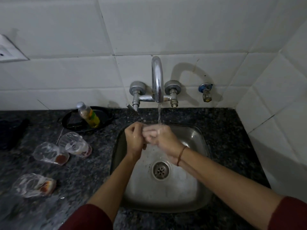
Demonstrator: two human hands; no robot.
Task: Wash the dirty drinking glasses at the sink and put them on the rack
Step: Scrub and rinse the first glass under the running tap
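Observation:
Both hands meet under the running tap (157,80) over the steel sink (196,185). My left hand (134,141) and my right hand (167,141) are closed around a clear drinking glass (150,135), which is hard to make out; its brownish base shows at the bottom between them. The water stream (159,113) falls onto it. Three sudsy glasses lie on their sides on the dark counter to the left: one (74,143) nearest the sink, one (49,153) beside it and one (33,185) nearer me. No rack is in view.
A yellow-green soap bottle (88,115) lies on a black pan (103,113) behind the glasses. A dark cloth (11,130) sits at the far left. A small wall valve (206,92) sticks out right of the tap. White tiled walls close the back and right.

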